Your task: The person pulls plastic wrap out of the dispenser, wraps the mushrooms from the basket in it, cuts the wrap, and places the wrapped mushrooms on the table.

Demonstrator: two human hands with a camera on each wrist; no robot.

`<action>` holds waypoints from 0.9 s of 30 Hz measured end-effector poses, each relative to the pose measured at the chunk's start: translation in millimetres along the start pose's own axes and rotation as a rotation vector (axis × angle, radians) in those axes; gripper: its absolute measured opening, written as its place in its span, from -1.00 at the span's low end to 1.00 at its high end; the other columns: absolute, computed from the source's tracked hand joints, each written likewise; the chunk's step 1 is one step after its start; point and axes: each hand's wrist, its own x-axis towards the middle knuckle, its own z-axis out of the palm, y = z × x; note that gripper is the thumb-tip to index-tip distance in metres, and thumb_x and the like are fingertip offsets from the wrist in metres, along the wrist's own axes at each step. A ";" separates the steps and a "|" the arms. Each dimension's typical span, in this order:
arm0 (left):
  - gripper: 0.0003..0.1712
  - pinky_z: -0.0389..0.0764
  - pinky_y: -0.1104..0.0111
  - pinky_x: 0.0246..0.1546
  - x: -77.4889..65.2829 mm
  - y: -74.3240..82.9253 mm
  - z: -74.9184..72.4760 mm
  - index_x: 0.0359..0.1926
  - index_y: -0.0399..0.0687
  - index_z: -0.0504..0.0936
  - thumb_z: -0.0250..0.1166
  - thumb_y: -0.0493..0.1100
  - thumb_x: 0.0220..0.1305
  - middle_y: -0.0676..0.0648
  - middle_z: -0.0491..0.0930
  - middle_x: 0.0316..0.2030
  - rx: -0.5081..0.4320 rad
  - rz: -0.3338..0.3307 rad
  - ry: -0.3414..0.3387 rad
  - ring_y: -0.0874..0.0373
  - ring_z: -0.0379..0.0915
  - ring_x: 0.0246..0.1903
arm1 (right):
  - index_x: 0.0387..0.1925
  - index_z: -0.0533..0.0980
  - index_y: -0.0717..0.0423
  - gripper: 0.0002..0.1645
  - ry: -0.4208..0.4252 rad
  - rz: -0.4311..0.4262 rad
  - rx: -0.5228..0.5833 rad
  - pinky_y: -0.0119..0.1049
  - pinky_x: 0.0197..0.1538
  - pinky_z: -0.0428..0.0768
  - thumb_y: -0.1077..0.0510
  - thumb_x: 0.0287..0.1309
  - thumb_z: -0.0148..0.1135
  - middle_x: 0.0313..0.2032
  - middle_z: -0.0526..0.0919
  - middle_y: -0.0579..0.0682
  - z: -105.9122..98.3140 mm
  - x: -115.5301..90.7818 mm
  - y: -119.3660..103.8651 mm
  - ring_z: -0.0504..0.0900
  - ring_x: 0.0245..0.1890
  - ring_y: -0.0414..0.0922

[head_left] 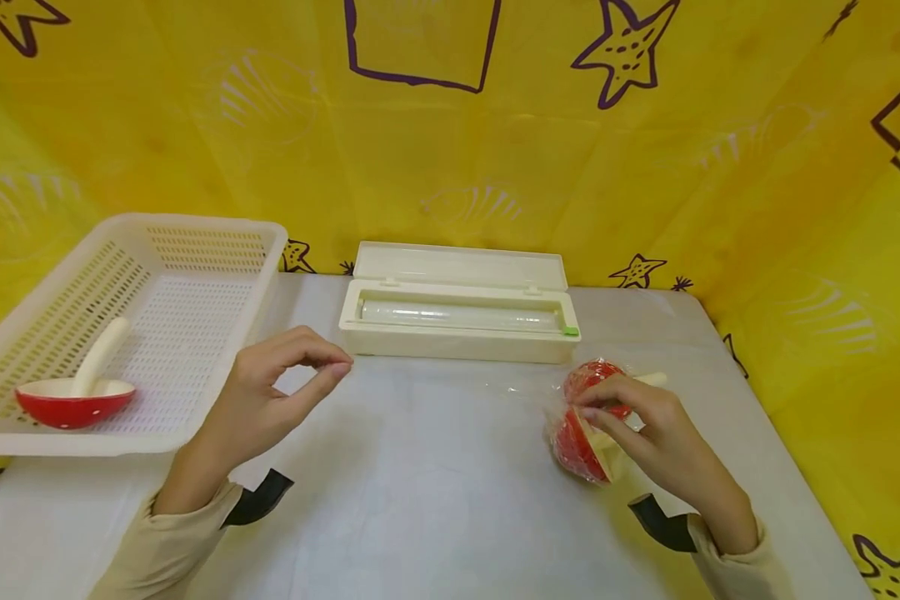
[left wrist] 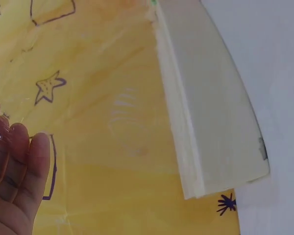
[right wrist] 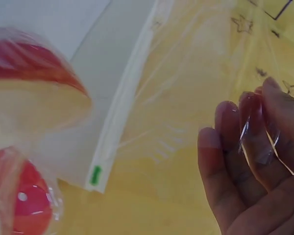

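In the head view my left hand (head_left: 270,392) is raised left of centre, thumb and fingertips pinching the edge of clear cling film; a glint of it shows at the fingers in the left wrist view. My right hand (head_left: 652,425) pinches cling film (right wrist: 257,147) too, above two red-and-cream ladles. One wrapped ladle (head_left: 592,377) lies behind the fingers, the other wrapped ladle (head_left: 576,450) in front, partly covered by the hand. Behind both hands stands a cream film dispenser box (head_left: 457,343), lid up, with a film roll (head_left: 457,315) inside.
On the left, a white perforated basket (head_left: 157,442) holds a red ladle (head_left: 75,408) with a cream handle. A yellow patterned cloth (head_left: 420,150) hangs behind and at the sides of the white table (head_left: 435,500).
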 end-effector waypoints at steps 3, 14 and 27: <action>-0.63 0.53 0.62 -0.24 -11.0 -2.4 1.7 -0.29 -0.02 0.71 0.40 -0.55 -0.04 0.07 0.66 -0.41 -0.020 0.009 -0.042 0.37 0.53 -0.36 | -0.21 0.64 0.02 -0.56 -0.013 0.019 -0.008 -0.62 -0.20 0.58 0.48 -0.13 0.45 -0.33 0.72 -0.14 5.5 -8.1 0.9 0.59 -0.34 -0.33; -0.59 0.53 0.60 -0.27 -44.9 -11.2 14.2 -0.25 0.05 0.67 0.40 -0.53 -0.03 0.14 0.61 -0.42 -0.048 0.002 -0.146 0.37 0.49 -0.37 | -0.20 0.64 -0.04 -0.67 -0.177 0.138 0.058 -0.52 -0.17 0.66 0.35 -0.01 0.45 -0.27 0.74 -0.17 21.3 -27.3 7.7 0.64 -0.28 -0.33; -0.58 0.57 0.61 -0.21 -69.7 -21.3 25.2 -0.25 0.12 0.66 0.40 -0.51 0.01 0.18 0.62 -0.39 -0.047 -0.102 -0.292 0.37 0.55 -0.34 | -0.27 0.66 -0.02 -0.73 -0.241 0.167 -0.149 -0.39 -0.11 0.69 0.27 -0.05 0.51 -0.30 0.70 -0.23 37.6 -25.5 -0.8 0.61 -0.28 -0.29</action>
